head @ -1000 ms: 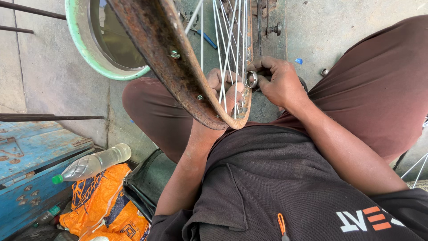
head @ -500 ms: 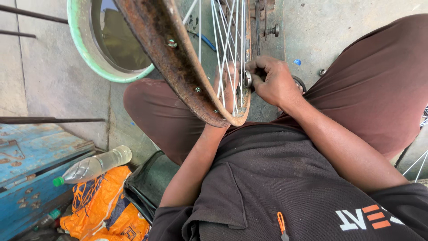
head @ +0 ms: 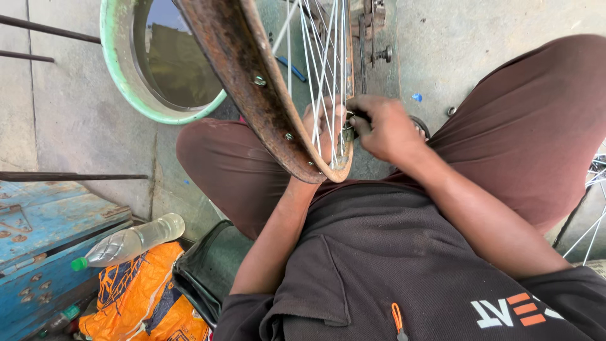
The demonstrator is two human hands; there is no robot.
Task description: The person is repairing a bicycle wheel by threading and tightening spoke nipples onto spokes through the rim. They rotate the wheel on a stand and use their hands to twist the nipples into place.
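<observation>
A rusty bicycle wheel rim point(head: 249, 82) with thin silver spokes point(head: 325, 57) stands upright between my knees. My left hand point(head: 322, 126) is behind the spokes, its fingers around the wheel's hub. My right hand point(head: 382, 126) is closed on the hub end point(head: 349, 120) at the right side of the wheel, pinching a small dark part there. The hub itself is mostly hidden by my fingers and the rim.
A green-rimmed tub of water point(head: 136, 76) stands on the concrete at the upper left. A blue wooden box point(head: 38, 221), a plastic bottle point(head: 132, 240), an orange bag point(head: 139, 297) and a dark bag point(head: 208, 271) lie at the lower left. More spokes point(head: 590, 221) show at the right edge.
The wheel and both hands have stayed together at the hub. My right hand's fingers have shifted slightly on the hub end.
</observation>
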